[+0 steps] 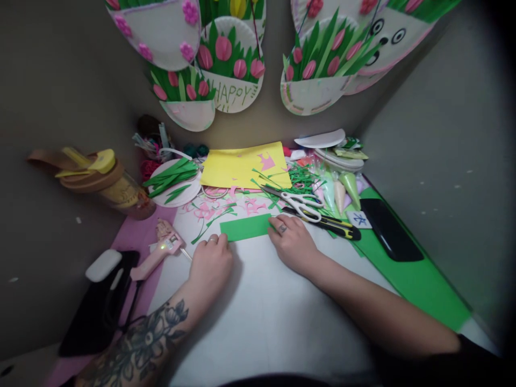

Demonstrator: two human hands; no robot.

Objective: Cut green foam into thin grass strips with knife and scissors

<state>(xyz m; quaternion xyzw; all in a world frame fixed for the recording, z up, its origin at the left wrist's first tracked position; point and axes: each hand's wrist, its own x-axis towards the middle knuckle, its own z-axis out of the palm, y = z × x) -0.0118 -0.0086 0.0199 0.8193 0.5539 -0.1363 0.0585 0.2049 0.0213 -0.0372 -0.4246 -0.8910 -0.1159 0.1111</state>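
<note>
A rectangular strip of green paper (245, 228) is stretched level between my two hands, just above or on the white work surface. My left hand (212, 262) is closed, its curled fingers at the strip's lower left corner; the fingertips are hidden behind the knuckles. At the other end, my right hand (293, 242) pinches the strip's right edge between thumb and fingers. White-handled scissors (304, 204) lie just beyond my right hand, beside a black and yellow utility knife (342, 228). Left of my left hand is a pink glue gun (159, 253).
Beyond the strip lie pink paper scraps (209, 207), a yellow sheet (242, 164) and a paper plate (189, 194) bearing green cut leaves. A tumbler (116, 188) stands left; a black phone (391, 228) lies right. Decorated paper plates (314, 97) hang on the wall.
</note>
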